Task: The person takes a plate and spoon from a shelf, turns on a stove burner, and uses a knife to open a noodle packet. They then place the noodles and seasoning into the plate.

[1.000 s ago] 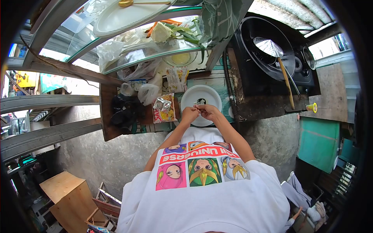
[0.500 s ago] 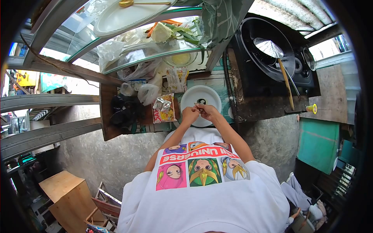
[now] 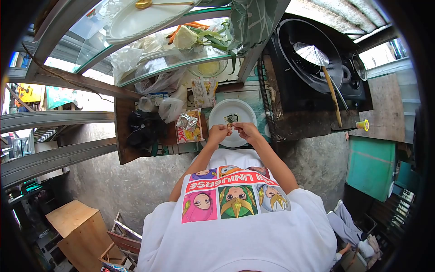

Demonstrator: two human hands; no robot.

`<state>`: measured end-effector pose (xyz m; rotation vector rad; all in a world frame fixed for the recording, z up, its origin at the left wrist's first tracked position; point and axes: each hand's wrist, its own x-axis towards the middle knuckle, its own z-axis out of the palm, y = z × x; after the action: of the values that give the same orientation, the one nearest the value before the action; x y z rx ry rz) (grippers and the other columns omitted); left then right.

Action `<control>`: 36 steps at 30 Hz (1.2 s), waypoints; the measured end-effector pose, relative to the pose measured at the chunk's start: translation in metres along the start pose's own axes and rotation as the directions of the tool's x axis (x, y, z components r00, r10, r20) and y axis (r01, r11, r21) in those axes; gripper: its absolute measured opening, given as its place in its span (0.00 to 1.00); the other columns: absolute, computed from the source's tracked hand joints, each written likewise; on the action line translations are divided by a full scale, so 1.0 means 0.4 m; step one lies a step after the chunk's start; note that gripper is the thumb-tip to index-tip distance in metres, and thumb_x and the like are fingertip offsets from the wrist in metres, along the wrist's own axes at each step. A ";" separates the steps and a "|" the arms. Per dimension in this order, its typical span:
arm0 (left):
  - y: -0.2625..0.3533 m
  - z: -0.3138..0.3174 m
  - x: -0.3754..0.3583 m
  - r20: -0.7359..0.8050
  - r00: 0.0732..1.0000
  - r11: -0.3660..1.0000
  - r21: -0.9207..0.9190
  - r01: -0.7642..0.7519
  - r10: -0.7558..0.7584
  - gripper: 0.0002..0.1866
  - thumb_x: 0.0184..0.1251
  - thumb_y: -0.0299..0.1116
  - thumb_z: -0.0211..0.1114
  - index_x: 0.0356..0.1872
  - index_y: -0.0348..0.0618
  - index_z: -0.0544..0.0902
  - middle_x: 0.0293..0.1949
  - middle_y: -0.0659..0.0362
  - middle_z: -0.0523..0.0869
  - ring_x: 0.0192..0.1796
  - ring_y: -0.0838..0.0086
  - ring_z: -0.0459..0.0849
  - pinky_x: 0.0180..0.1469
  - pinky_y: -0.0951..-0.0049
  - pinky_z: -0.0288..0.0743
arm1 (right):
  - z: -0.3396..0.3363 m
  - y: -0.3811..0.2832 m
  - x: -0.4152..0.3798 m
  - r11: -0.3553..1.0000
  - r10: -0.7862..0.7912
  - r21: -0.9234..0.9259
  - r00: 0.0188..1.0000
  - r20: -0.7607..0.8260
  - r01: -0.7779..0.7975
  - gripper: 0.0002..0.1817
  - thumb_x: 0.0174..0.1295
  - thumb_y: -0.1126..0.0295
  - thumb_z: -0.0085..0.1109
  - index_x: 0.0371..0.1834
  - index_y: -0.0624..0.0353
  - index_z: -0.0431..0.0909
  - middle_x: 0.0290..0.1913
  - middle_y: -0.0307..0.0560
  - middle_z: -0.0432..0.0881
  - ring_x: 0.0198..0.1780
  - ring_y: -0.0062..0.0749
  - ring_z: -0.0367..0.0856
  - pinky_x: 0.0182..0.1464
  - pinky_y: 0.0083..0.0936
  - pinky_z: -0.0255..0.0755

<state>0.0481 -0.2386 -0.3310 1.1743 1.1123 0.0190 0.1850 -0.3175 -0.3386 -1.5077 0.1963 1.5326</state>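
Observation:
My left hand [image 3: 219, 133] and my right hand [image 3: 248, 131] meet over a round white plate [image 3: 233, 105]. Both sets of fingers are pinched on a small wrapper [image 3: 230, 119], dark and pale in colour, whose contents I cannot make out. Left of the plate, a red and yellow packet [image 3: 194, 132] lies on the counter with a crumpled silver foil piece [image 3: 186, 121] on top. Behind it stands another printed packet [image 3: 204, 92].
A large black wok [image 3: 312, 54] sits on the stove at right, holding a wooden-handled metal turner [image 3: 332, 90]. Plastic bags [image 3: 171, 109] crowd the counter's left. Vegetables [image 3: 186, 38] fill a glass-sided shelf above. Someone in grey trousers [image 3: 344, 224] is at lower right.
My hands have moved slightly apart, and more of the wrapper's pale, patterned face shows between them. The whole view has shifted a little.

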 end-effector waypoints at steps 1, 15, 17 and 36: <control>0.005 -0.001 -0.004 0.024 0.999 0.998 -0.041 0.040 -0.039 0.10 0.59 0.31 0.60 0.34 0.34 0.83 0.29 0.59 0.85 0.28 0.82 0.81 0.27 0.84 0.67 | 0.000 0.000 -0.004 0.999 0.016 0.046 1.000 0.018 -0.017 0.08 0.52 0.69 0.64 0.30 0.62 0.80 0.26 0.36 0.76 0.20 0.13 0.63 0.16 0.12 0.50; -0.014 0.010 -0.003 0.010 1.000 0.998 -0.065 -0.010 0.010 0.07 0.53 0.25 0.61 0.29 0.30 0.83 0.25 0.55 0.84 0.26 0.77 0.81 0.29 0.81 0.72 | 0.016 0.023 0.013 0.998 0.043 0.040 0.986 0.161 -0.050 0.09 0.53 0.72 0.60 0.37 0.62 0.80 0.29 0.37 0.79 0.27 0.18 0.71 0.27 0.14 0.58; 0.005 0.006 -0.015 -0.007 1.000 0.997 -0.072 -0.017 0.017 0.07 0.53 0.25 0.61 0.29 0.29 0.83 0.24 0.55 0.84 0.25 0.77 0.81 0.29 0.81 0.73 | 0.027 0.015 0.017 0.995 0.022 0.088 0.979 0.201 -0.041 0.09 0.55 0.73 0.57 0.38 0.63 0.80 0.30 0.38 0.79 0.30 0.21 0.73 0.33 0.16 0.63; 0.029 0.009 -0.022 -0.138 0.990 0.999 0.040 0.033 -0.027 0.08 0.52 0.26 0.62 0.28 0.32 0.84 0.23 0.56 0.85 0.23 0.77 0.83 0.28 0.82 0.74 | 0.065 0.003 0.014 0.990 0.028 0.127 0.969 0.245 -0.061 0.11 0.56 0.70 0.60 0.40 0.64 0.79 0.28 0.41 0.77 0.28 0.24 0.73 0.32 0.18 0.70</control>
<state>0.0519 -0.2407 -0.3166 1.2075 1.2570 0.0545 0.1672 -0.2974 -0.3380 -1.2067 0.1872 1.6903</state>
